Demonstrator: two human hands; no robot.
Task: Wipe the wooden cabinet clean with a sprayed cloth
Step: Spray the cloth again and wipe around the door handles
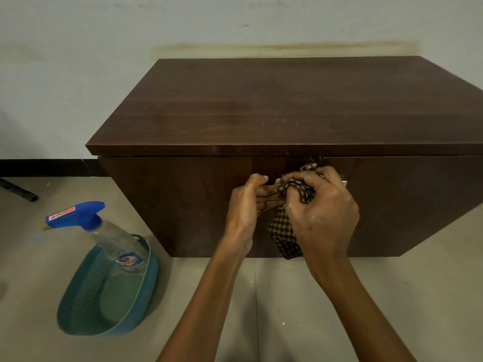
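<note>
A low dark wooden cabinet point(274, 105) stands against a white wall, seen from above and in front. My right hand point(321, 212) is shut on a brown-and-cream checked cloth point(285, 231), bunched up against the cabinet's front near the door gap; a tail of the cloth hangs down. My left hand point(245, 207) is curled shut right beside it, fingers touching the cloth's edge at the cabinet front. What lies under its fingers is hidden. A clear spray bottle point(104, 231) with a blue trigger head leans in a teal basket on the floor to the left.
The teal plastic basket point(146, 296) sits on the grey floor left of the cabinet. A dark object point(18, 192) lies on the floor at far left by the black skirting. A metal handle point(344, 183) peeks out behind my right hand.
</note>
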